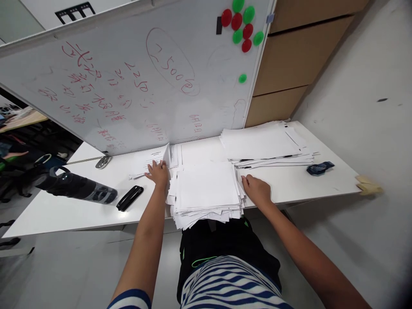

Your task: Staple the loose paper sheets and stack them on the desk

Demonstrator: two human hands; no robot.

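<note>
My left hand (pixel 157 173) lies with its fingers spread on a printed sheet (pixel 149 159) left of centre. The sheet's right edge stands up beside my fingers, close to the whiteboard. A thick, uneven stack of white paper (pixel 207 186) sits in front of me, its near edge jutting past the table's front edge. Beside the stack's right edge, my right hand (pixel 256 190) has its fingers curled; whether a sheet is in them is hidden. Farther right, a second pile of paper (pixel 257 141) lies against the boxes with its sheets fanned.
A whiteboard (pixel 128 86) with red writing and magnets stands along the table's back. On the left are a dark bottle (pixel 80 188), a black case (pixel 130 198) and a computer mouse (pixel 103 162). A dark folded item (pixel 320 168) lies right. Cardboard boxes (pixel 296 56) rise behind.
</note>
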